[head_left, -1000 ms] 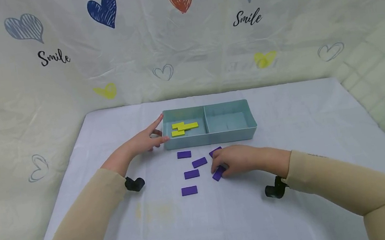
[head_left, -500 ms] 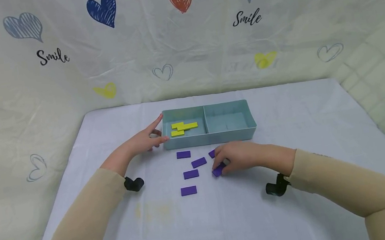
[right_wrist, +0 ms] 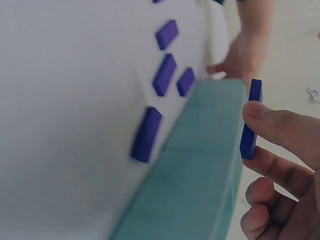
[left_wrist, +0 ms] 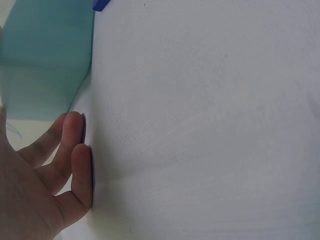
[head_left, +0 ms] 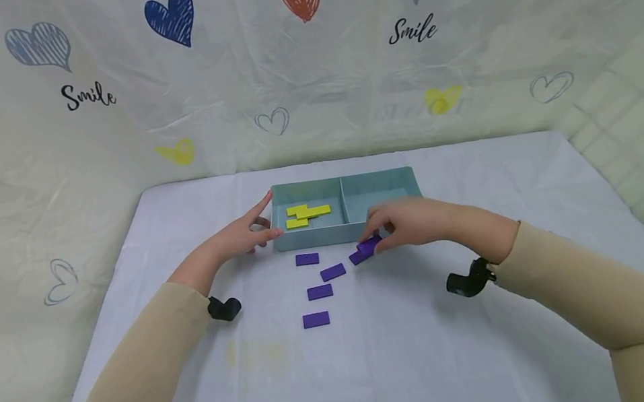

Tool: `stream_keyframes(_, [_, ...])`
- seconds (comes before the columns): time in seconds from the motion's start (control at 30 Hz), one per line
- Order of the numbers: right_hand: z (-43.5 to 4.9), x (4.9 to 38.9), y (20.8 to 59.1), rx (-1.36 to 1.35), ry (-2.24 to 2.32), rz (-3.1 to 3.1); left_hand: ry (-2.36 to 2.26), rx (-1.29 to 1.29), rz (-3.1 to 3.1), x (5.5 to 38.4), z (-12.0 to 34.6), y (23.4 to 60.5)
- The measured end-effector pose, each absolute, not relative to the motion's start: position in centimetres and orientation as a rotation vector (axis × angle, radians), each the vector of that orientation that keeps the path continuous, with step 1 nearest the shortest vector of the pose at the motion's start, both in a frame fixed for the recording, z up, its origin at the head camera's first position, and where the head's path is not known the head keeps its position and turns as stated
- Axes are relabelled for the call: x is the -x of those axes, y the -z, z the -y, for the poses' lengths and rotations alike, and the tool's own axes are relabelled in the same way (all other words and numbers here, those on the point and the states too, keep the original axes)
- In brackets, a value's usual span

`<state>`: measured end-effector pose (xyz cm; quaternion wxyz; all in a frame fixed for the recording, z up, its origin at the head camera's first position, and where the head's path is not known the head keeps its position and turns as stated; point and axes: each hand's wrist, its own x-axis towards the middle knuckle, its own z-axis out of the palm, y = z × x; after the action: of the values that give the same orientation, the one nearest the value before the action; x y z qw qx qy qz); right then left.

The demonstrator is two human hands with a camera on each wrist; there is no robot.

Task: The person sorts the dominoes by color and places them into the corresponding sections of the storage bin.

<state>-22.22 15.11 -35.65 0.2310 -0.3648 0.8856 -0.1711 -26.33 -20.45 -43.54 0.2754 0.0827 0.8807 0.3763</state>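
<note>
In the head view my right hand (head_left: 413, 221) pinches a purple rectangular block (right_wrist: 248, 135) between thumb and fingers, raised near the front wall of a divided teal box (head_left: 326, 236). Just under it in that view another purple block (head_left: 359, 258) lies on the table. My left hand (head_left: 238, 237) rests at the box's left end, straight index finger and thumb touching its two corners. Its other fingers bend down to the tabletop in the left wrist view. Several yellow blocks (head_left: 314, 212) lie overlapping in the box's left compartment. The right compartment is partly hidden by my right hand.
More purple blocks (head_left: 320, 292) lie scattered flat in front of the box. A white cloth (head_left: 346, 381) covers the table. Behind stands a curtain (head_left: 368, 86) printed with hearts. Each wrist carries a small black camera (head_left: 471, 279).
My right hand has picked up the nearer purple block from the table and moved it up and away toward the box's front wall. The left hand and the box have stayed in place.
</note>
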Motion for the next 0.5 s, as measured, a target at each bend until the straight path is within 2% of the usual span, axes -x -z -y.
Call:
stream_keyframes(0.27, [-15.8, 25.0, 33.2, 0.984, 0.517, -2.504, -1.008, -0.23, -2.368, 26.2, 20.5, 43.4])
stream_keyframes(0.5, [-15.6, 27.7, 34.0, 0.894, 0.459, -2.547, -0.99, -0.228, -2.378, 26.1, 20.4, 43.4])
